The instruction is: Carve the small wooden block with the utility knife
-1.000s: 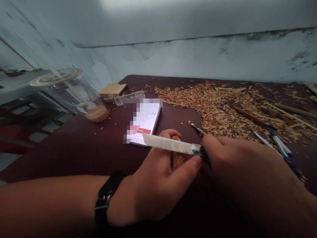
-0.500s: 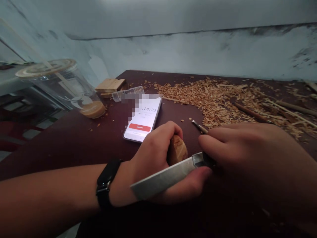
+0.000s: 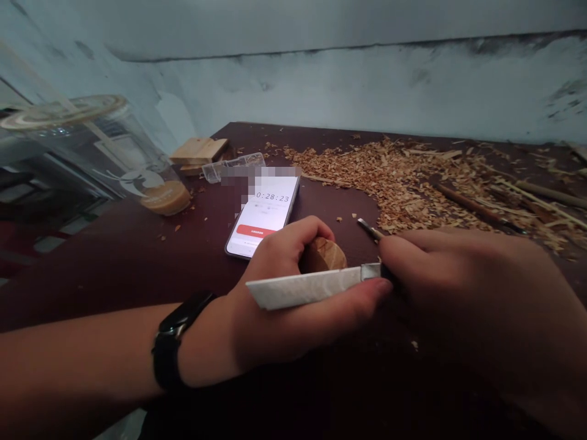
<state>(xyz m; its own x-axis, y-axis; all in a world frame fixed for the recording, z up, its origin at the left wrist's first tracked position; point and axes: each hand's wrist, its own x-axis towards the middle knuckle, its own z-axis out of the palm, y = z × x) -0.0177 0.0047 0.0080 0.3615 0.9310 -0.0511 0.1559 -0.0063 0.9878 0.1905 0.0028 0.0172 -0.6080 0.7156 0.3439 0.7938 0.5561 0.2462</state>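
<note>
My left hand [image 3: 275, 287], with a black band on its wrist, is closed around a rounded piece of wood [image 3: 323, 255]. Most of that piece is hidden by the fingers and the blade. In my right fist [image 3: 458, 281] is a knife [image 3: 307, 288], its wide pale blade pointing left across the wood and over my left hand. My left thumb reaches along below the blade to its collar. A thin metal tool tip [image 3: 368, 229] shows beyond my right fingers; whether it is held or lies on the table I cannot tell.
A lit phone [image 3: 266, 214] lies just beyond my left hand. Wood shavings [image 3: 394, 177] and a dark stick-like tool [image 3: 477, 208] cover the table's far right. At left stand a plastic cup with a straw [image 3: 123, 153], wood blocks [image 3: 202, 150] and a clear plastic case [image 3: 233, 167].
The blade has turned from a slant to nearly level, and its face now catches more light. More of the wood's top shows under my left fingers. The view has shifted slightly.
</note>
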